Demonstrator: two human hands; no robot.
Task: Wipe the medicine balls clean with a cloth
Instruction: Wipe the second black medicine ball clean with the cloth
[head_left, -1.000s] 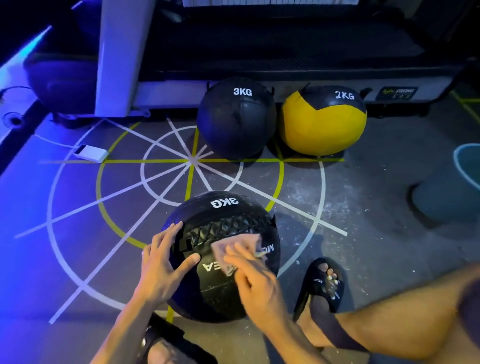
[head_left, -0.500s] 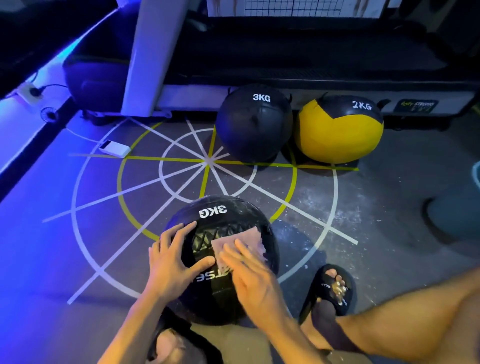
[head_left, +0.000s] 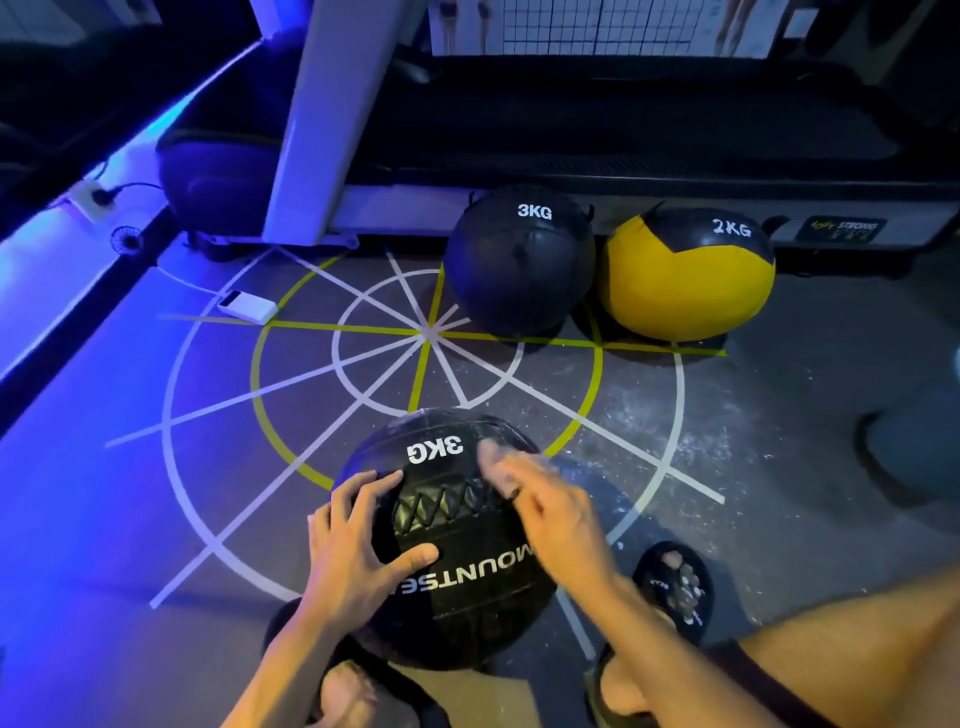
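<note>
A black medicine ball (head_left: 467, 597) marked 3KG and MOUNTSEA rests on the floor between my feet. My left hand (head_left: 353, 540) lies spread on its left side and steadies it. My right hand (head_left: 556, 514) is motion-blurred on the ball's upper right, pressing a small pinkish cloth (head_left: 491, 457) against the surface; only an edge of the cloth shows past my fingers. Farther back stand a second black 3KG ball (head_left: 519, 260) and a yellow-and-black 2KG ball (head_left: 680, 280), side by side and touching.
A treadmill (head_left: 623, 130) with a white upright post (head_left: 322, 119) runs behind the two balls. A white power bank (head_left: 247, 307) with a cable lies on the marked floor at left. My sandalled right foot (head_left: 675, 587) is beside the ball. A bucket (head_left: 914, 457) stands at the right edge.
My right hand has swept the cloth up from the ball's lettered middle to its upper right. The ball has turned a little, showing more lettering. My left hand stays on its left side.
</note>
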